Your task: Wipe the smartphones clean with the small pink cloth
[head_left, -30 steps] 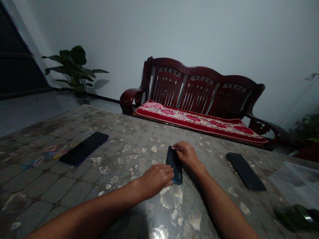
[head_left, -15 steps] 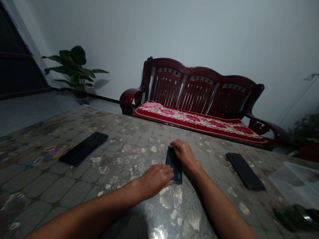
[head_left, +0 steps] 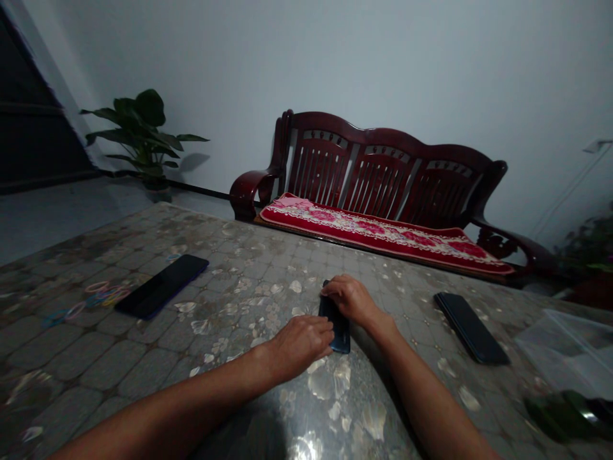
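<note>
A dark smartphone [head_left: 341, 337] lies on the patterned tabletop, its far end pointing away from me. My left hand [head_left: 302, 342] reaches from the left, with its fingers curled over the phone's left side and middle. At the far end my right hand [head_left: 350, 298] has its bent fingertips on the phone's upper left edge. The tips are pressed close together, and what lies under them is hidden. Part of the phone's back is covered by both hands.
A second phone [head_left: 163, 286] lies to the left, beside several coloured rubber bands [head_left: 103, 294]. To the right lie a dark phone [head_left: 472, 329], a clear plastic box [head_left: 569, 348] and a dark green object [head_left: 560, 415]. A wooden bench [head_left: 368, 169] stands beyond the table.
My right hand has shifted slightly left and nearer along the phone's far end, its fingertips now lower on the edge. My left hand and the phone stay almost still.
</note>
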Demonstrator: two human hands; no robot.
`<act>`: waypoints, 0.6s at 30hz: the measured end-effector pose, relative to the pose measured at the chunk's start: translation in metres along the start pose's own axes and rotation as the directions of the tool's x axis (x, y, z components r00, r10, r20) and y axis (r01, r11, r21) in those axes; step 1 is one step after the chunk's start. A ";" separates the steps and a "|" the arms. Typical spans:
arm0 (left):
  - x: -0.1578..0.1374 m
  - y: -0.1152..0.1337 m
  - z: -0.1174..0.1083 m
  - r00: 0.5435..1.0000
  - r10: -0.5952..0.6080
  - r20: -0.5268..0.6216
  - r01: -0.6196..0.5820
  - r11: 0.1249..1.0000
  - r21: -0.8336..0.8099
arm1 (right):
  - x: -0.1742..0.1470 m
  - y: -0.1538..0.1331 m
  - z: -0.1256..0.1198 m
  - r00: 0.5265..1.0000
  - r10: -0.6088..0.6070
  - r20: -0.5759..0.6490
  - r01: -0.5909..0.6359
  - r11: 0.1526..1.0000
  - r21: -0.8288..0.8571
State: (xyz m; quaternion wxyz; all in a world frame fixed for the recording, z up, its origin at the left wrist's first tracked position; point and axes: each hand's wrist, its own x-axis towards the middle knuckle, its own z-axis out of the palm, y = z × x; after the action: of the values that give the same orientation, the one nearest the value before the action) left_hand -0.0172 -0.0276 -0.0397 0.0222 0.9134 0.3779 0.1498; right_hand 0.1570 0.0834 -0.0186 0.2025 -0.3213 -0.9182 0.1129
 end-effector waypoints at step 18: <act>0.000 0.003 -0.003 1.000 -0.026 0.008 0.026 1.000 -0.013 | -0.013 0.003 -0.011 0.995 0.075 0.061 -0.086 0.974 0.207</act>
State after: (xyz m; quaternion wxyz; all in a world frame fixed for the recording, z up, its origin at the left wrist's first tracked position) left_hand -0.0157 -0.0296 -0.0362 0.0314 0.9088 0.3886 0.1485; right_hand 0.1729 0.0783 -0.0134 0.2061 -0.3318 -0.8924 0.2257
